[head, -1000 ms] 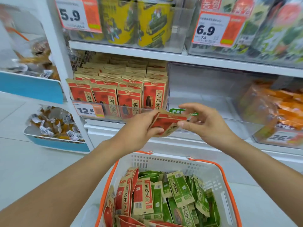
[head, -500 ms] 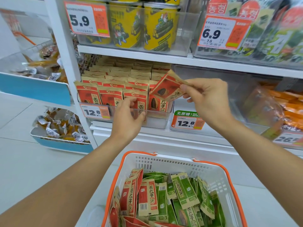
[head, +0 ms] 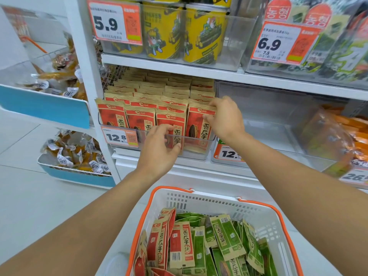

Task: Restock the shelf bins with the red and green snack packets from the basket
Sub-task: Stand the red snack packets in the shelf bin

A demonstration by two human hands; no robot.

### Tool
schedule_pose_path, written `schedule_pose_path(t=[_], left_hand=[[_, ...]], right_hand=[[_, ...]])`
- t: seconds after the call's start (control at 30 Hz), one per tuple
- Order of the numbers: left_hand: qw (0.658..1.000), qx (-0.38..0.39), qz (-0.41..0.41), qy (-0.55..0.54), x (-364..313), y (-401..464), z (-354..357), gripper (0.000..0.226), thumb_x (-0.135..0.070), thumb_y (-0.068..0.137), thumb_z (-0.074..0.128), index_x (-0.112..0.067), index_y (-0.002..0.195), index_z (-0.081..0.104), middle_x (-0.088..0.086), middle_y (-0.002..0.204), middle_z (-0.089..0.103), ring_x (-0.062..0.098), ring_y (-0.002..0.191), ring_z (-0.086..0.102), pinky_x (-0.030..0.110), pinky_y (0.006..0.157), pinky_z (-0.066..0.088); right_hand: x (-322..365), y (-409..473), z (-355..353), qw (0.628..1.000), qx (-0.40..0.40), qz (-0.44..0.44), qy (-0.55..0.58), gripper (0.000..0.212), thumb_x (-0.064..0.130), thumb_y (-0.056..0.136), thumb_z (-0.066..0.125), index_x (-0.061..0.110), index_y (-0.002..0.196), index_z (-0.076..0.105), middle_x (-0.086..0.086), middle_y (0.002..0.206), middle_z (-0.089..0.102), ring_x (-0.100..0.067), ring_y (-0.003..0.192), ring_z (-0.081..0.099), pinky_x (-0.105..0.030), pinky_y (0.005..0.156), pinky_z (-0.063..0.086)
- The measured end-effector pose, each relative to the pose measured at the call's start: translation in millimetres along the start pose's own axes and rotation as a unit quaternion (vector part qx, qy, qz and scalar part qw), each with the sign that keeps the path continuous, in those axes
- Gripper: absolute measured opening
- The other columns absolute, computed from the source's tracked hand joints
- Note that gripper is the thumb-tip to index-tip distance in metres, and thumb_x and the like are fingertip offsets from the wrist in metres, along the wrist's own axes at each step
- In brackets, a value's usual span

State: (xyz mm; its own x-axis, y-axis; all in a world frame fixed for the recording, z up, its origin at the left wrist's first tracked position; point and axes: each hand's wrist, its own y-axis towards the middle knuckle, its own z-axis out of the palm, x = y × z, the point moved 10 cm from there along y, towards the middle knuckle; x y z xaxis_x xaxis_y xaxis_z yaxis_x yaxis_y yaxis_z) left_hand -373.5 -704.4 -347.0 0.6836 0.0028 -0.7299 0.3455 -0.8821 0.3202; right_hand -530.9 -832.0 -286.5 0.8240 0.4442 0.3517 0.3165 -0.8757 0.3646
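Much of this shelf front escapes me: the price tag (head: 227, 154) under my right wrist is half covered, the orange bags (head: 338, 134) at far right blur behind clear plastic, and the near end of the basket (head: 258, 212) runs off the bottom edge.

Both my arms reach up and forward from the lower corners. My right hand (head: 225, 118) sits at the top right corner of the front red packet (head: 196, 126) in the rightmost row of the clear bin (head: 199, 154), thumb on its face and fingers curled over its top edge, pinching it; the packet stands upright inside the bin, level with its neighbours. My left hand (head: 159, 148) is lower, at the bin's front wall, fingers bent over the clear rim and thumb against the plastic below; whether it truly grips the rim or only rests there I cannot tell. The two hands are apart, the left below and left of the right.

The bin is packed with rows of red packets (head: 139, 116), back rows fading into shadow. The neighbouring clear bin (head: 278, 120) to the right shows only its walls. In the white, orange-rimmed basket below lie more red packets (head: 179, 244) at left and green packets (head: 227, 236) at right, jumbled and overlapping.
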Motion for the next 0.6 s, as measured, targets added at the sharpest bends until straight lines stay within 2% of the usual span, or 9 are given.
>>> schedule_pose_path(t=[0.1, 0.27, 0.33, 0.4, 0.43, 0.47, 0.5, 0.57, 0.6], left_hand=[[1.000, -0.001, 0.006, 0.010, -2.2, 1.1, 0.5, 0.040, -0.024, 0.087, 0.072, -0.021, 0.123, 0.055, -0.007, 0.115, 0.048, 0.012, 0.095, 0.054, 0.020, 0.082, 0.039], [0.999, 0.022, 0.027, 0.023, -0.2, 2.2, 8.8, 0.019, -0.022, 0.086, 0.072, -0.020, 0.092, 0.054, -0.004, 0.081, 0.051, 0.013, 0.075, 0.049, 0.021, 0.061, 0.035], [0.994, 0.098, 0.017, 0.044, 6.8, -0.5, 21.0, 0.020, -0.027, 0.087, 0.072, -0.020, 0.089, 0.053, -0.006, 0.073, 0.051, 0.014, 0.069, 0.049, 0.027, 0.057, 0.033], [0.964, 0.241, -0.003, 0.110, 20.2, -14.7, 43.7, 0.023, -0.037, 0.089, 0.069, -0.020, 0.093, 0.053, -0.008, 0.076, 0.054, 0.012, 0.071, 0.051, 0.029, 0.061, 0.036], [0.930, 0.327, -0.017, 0.167, 31.9, -27.4, 56.7, 0.026, -0.043, 0.090, 0.067, -0.020, 0.097, 0.055, -0.008, 0.082, 0.057, 0.012, 0.076, 0.053, 0.029, 0.068, 0.041], [0.880, 0.415, -0.037, 0.227, 48.2, -43.9, 66.8, 0.032, -0.048, 0.091, 0.063, -0.020, 0.103, 0.058, -0.006, 0.091, 0.060, 0.012, 0.083, 0.057, 0.030, 0.076, 0.046], [0.822, 0.495, -0.072, 0.273, 68.5, -65.8, 72.2, 0.039, -0.053, 0.092, 0.059, -0.019, 0.111, 0.061, -0.004, 0.100, 0.063, 0.014, 0.091, 0.061, 0.032, 0.083, 0.051], [0.725, 0.598, -0.136, 0.314, 99.8, -100.2, 71.6, 0.046, -0.055, 0.094, 0.055, -0.019, 0.124, 0.059, -0.003, 0.108, 0.066, 0.015, 0.100, 0.065, 0.036, 0.091, 0.055], [0.701, 0.618, -0.160, 0.317, 110.8, -110.1, 69.4, 0.048, -0.054, 0.095, 0.054, -0.019, 0.127, 0.057, -0.003, 0.110, 0.065, 0.016, 0.103, 0.065, 0.038, 0.093, 0.055]], right_hand=[[-3.4, -6.6, 2.2, 0.999, -0.005, -0.001, 0.036, 0.045, 0.026, 0.086, 0.077, 0.016, 0.126, 0.060, -0.003, 0.118, 0.055, -0.025, 0.109, 0.056, -0.034, 0.089, 0.046], [-7.6, -22.1, -8.0, 0.993, -0.063, -0.001, 0.097, 0.051, 0.024, 0.079, 0.083, 0.023, 0.122, 0.055, 0.002, 0.122, 0.046, -0.019, 0.110, 0.054, -0.038, 0.091, 0.051], [-3.4, -44.3, -22.9, 0.982, -0.135, -0.014, 0.128, 0.049, 0.025, 0.078, 0.083, 0.021, 0.118, 0.055, 0.002, 0.121, 0.046, -0.015, 0.108, 0.054, -0.030, 0.089, 0.049], [8.1, -82.7, -21.3, 0.970, -0.176, -0.052, 0.160, 0.036, 0.025, 0.081, 0.079, 0.017, 0.108, 0.057, 0.001, 0.111, 0.050, -0.011, 0.094, 0.052, -0.021, 0.079, 0.043], [13.8, -102.2, -3.9, 0.973, -0.146, -0.071, 0.166, 0.029, 0.025, 0.083, 0.076, 0.016, 0.103, 0.058, 0.002, 0.104, 0.052, -0.010, 0.087, 0.050, -0.021, 0.074, 0.041], [17.8, -120.4, 27.1, 0.979, -0.069, -0.091, 0.168, 0.024, 0.025, 0.084, 0.074, 0.017, 0.100, 0.058, 0.003, 0.098, 0.054, -0.009, 0.081, 0.049, -0.023, 0.071, 0.042], [20.0, -142.5, 70.1, 0.981, 0.051, -0.101, 0.157, 0.022, 0.027, 0.085, 0.073, 0.018, 0.100, 0.060, 0.004, 0.095, 0.057, -0.010, 0.080, 0.051, -0.028, 0.071, 0.045], [15.0, -196.9, 150.8, 0.942, 0.310, -0.107, 0.071, 0.035, 0.036, 0.083, 0.075, 0.021, 0.113, 0.064, 0.002, 0.109, 0.063, -0.016, 0.096, 0.059, -0.038, 0.084, 0.052], [9.3, -228.1, 180.6, 0.907, 0.406, -0.110, 0.032, 0.046, 0.037, 0.082, 0.076, 0.021, 0.123, 0.062, -0.001, 0.122, 0.062, -0.020, 0.110, 0.058, -0.039, 0.093, 0.050]])
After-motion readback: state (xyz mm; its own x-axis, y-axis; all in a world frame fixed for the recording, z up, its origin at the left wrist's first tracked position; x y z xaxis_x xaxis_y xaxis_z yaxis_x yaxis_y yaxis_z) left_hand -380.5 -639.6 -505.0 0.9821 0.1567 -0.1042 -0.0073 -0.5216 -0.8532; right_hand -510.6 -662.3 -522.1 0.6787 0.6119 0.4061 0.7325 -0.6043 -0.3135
